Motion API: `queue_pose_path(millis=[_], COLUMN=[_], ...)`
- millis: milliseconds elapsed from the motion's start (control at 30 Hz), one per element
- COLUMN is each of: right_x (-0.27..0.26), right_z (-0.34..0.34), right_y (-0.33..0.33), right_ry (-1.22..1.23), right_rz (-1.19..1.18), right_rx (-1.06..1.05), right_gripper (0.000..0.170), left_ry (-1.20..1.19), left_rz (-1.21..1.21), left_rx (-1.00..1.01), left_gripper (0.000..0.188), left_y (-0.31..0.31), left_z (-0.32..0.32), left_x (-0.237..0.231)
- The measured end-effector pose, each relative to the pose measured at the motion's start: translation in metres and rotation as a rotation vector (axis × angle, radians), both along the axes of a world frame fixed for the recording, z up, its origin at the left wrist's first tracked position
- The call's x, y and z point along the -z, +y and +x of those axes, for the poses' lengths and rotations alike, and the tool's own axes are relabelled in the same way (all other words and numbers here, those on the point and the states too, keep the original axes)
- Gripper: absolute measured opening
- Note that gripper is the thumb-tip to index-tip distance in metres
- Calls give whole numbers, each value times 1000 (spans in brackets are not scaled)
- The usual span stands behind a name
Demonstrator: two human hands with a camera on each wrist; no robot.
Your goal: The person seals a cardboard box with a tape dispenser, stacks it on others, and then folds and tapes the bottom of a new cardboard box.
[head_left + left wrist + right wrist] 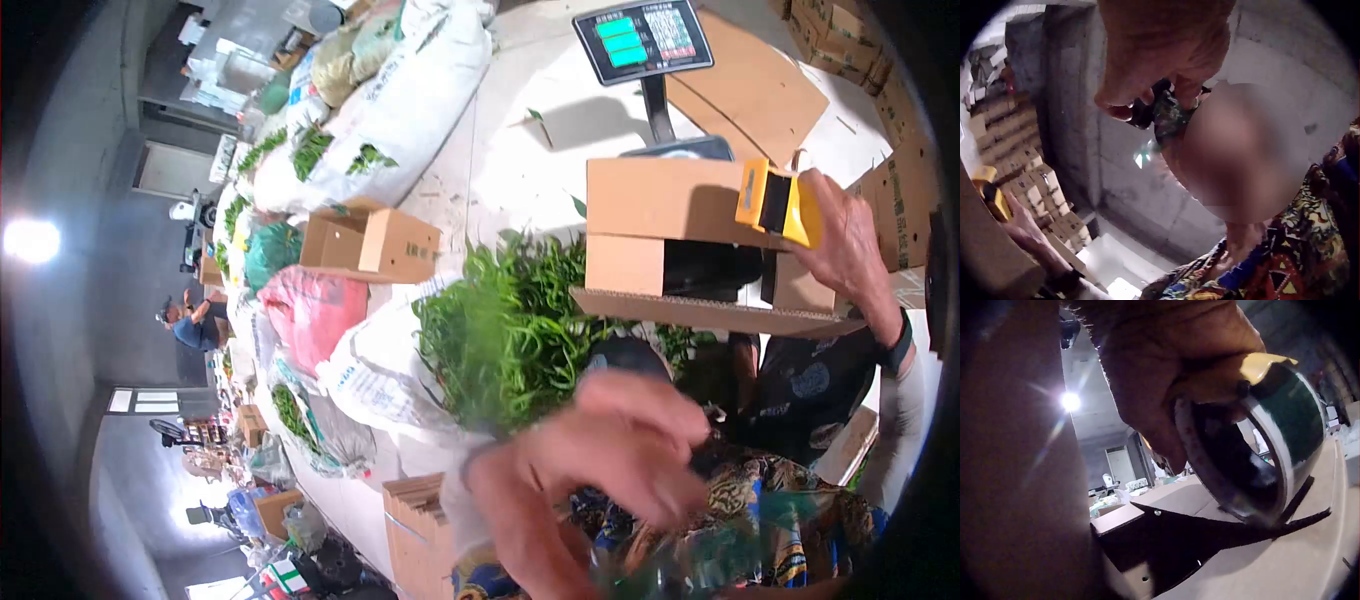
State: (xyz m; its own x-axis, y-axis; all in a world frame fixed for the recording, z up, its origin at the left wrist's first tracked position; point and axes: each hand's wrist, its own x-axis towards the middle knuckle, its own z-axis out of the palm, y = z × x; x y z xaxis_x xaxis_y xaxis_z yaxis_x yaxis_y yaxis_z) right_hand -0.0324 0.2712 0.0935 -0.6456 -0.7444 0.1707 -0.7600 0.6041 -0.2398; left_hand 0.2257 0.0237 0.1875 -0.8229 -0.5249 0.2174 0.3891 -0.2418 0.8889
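Note:
My right hand (pixel 850 235) grips a yellow tape dispenser (pixel 803 212) above the far edge of an open cardboard carton (pixel 625 200). In the right wrist view, the dispenser's wide tape roll (pixel 1294 403) sits just over the carton's flaps (pixel 1260 562), with fingers curled over its yellow frame. Dark contents show inside the carton. My left hand (pixel 620 440), blurred, is raised close to the head camera with fingers loosely bent and nothing visible in them. In the left wrist view, that left hand (pixel 1166 50) is near head height, its fingertips overlapping a dark object (pixel 1172 115).
A digital scale display (pixel 640 45) stands behind the carton. Long green peppers (pixel 530 340) spill from a white sack (pixel 385 365) beside it. Large white sacks (pixel 420 110), a smaller open carton (pixel 400 245) and flattened cardboard (pixel 420 540) lie around. Another person (pixel 195 325) is far back.

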Motion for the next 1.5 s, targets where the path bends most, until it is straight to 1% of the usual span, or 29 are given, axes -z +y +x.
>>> queue_pose_path(millis=[33,67,133,200,233,267,333,533,567,633,700,733,767,800,867,900,933,1000,1033,1067,1133,1167,1200,1267,1300,1333,1400,1433,1500], right_x=[2,-12,-1,6,0,-2,5,8,7,11,10,5,1,0,-1,-2,2,9,-2,-11,-29,-39,-41,-43,-45,-49,-55,-52,-48], right_z=[-2,6,1,-1,0,0,-2,-8,-9,-15,-14,-15,-18,-20,-24,-29,-33,-40,-31,-26,-22,-18,-13,-5,1,11,33,39,51], right_y=[4,-6,1,7,10,7,15,21,24,33,38,40,41,42,45,48,50,56,56,61,66,65,68,75,77,74,67,68,66], right_ry=[-14,-37,-38,63,70,73,118,40,6,53,24,-47,-107,-101,-164,-217,-206,-271,-396,-376,-715,-742,-724,-880,-965,-958,-1217,-1289,-1405], right_rz=[1,11,-1,-46,-13,-53,-47,-153,-185,-185,-188,-181,-178,-171,-235,-218,-212,-436,-500,-498,-607,-765,-767,-858,-903,-905,-922,-899,-952], right_rx=[-11,-26,-32,-77,-112,-122,-117,-165,-163,-167,-164,-146,-124,-115,-52,-47,-34,-66,6,25,188,12,24,-59,-105,-97,-96,-61,-64], right_gripper=[56,57,57,57,58,57,57,56,54,56,57,60,63,63,67,73,73,74,75,75,97,66,66,70,73,73,87,93,86], left_ry=[21,32,42,27,4,-2,-15,-11,5,58,-212,-218,-338,-458,-487,-518,-500,-526,-587,-557,-607,-587,-564,-571,-521,-510,-291,-275,-241], left_rz=[-25,-40,-52,-33,-1,20,30,-15,-4,2,-1118,-1107,-1342,-1577,-1618,-1667,-1662,-1769,-1737,-1734,-1730,-1715,-1714,-1723,-1715,-1715,-1179,-1031,-769], left_rx=[-23,-49,-100,-146,-153,-157,-177,-361,-368,-339,-247,-243,-231,-214,-184,-158,-155,-132,-92,-87,-95,-105,-101,-204,-236,-230,-53,29,238], left_gripper=[35,36,38,40,41,43,45,53,55,56,54,54,56,57,58,59,59,59,59,59,59,59,59,61,61,61,65,70,74], left_y=[-1,0,3,11,20,27,35,41,46,39,12,16,19,20,11,5,-2,-11,-9,-8,-5,-6,-6,-3,-1,5,27,41,67], left_z=[-2,-3,-3,0,1,-2,-5,6,1,-15,-12,-15,-25,-36,-58,-68,-78,-98,-101,-103,-98,-96,-92,-89,-84,-85,-79,-78,-78], left_x=[-2,-2,1,10,17,26,35,48,53,69,104,110,115,120,132,139,154,181,174,171,168,168,167,164,157,142,106,85,58])
